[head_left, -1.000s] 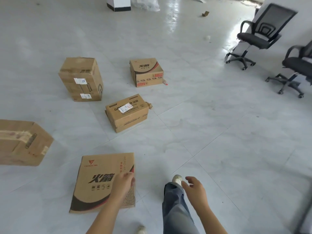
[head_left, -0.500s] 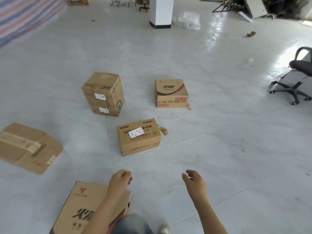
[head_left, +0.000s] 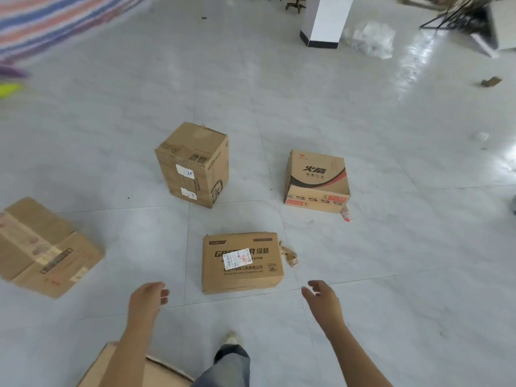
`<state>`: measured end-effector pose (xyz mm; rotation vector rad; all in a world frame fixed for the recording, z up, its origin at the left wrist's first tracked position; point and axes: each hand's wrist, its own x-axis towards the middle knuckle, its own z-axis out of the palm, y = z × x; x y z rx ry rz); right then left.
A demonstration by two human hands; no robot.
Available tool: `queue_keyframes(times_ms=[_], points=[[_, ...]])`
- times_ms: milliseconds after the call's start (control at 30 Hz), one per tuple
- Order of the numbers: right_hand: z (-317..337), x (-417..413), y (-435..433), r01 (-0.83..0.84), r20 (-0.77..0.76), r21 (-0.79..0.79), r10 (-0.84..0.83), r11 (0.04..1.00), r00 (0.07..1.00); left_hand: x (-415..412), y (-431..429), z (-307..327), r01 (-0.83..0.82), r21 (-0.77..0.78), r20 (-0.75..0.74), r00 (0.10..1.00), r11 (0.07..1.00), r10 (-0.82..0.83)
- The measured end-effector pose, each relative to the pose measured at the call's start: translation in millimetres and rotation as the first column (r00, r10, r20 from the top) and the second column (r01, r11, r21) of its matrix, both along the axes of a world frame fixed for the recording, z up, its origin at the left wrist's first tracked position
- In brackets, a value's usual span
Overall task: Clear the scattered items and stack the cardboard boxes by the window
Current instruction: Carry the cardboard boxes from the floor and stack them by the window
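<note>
Both hands are out front and empty: left hand (head_left: 149,296) loosely curled, right hand (head_left: 321,296) with fingers relaxed and slightly spread. A low cardboard box (head_left: 241,262) sits on the tiled floor (head_left: 391,247) just ahead of them, with a taller box (head_left: 192,163) and a white pillar (head_left: 325,20) further back.

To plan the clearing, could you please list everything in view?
tall cardboard box: one, brown, centre floor
printed cardboard box: one, brown with black and red, right of it
flat labelled cardboard box: one, brown, lower centre
taped cardboard box: one, brown, far left
partly hidden cardboard box: one, brown, bottom edge
square pillar: one, white with black base, top
crumpled plastic wrap: one, clear, beside pillar
left hand: one, empty, fingers loosely curled
right hand: one, empty, fingers spread
</note>
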<state>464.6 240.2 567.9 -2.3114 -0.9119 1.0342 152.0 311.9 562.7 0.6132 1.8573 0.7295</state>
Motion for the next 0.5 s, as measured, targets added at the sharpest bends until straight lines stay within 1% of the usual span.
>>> queue_keyframes(times_ms=[67,167,300,400,500], points=[[8.7,10.1,39.9,-0.02,0.013,0.007,0.02,1.0,1.0,17.4,33.6,2.5,0.05,0.012,0.018,0.999,0.999,-0.05],[11.0,23.8,82.9,-0.041,0.019,-0.022,0.041,0.999,0.999,40.9,77.8,-0.2,0.105,-0.005,0.0,0.995,0.994,-0.105],[-9.3,36.8,122.9,-0.097,0.005,-0.081,0.097,0.992,0.995,66.9,120.8,-12.6,0.138,-0.011,-0.005,0.99,0.99,-0.138],[-61.2,46.4,158.7,-0.158,-0.008,-0.129,0.158,0.979,0.987,81.4,145.9,-51.8,0.144,0.008,-0.022,0.989,0.99,-0.144],[-146.1,49.6,199.3,-0.246,-0.019,-0.187,0.246,0.951,0.969,90.1,173.4,-127.4,0.136,-0.002,-0.079,0.988,0.991,-0.135]])
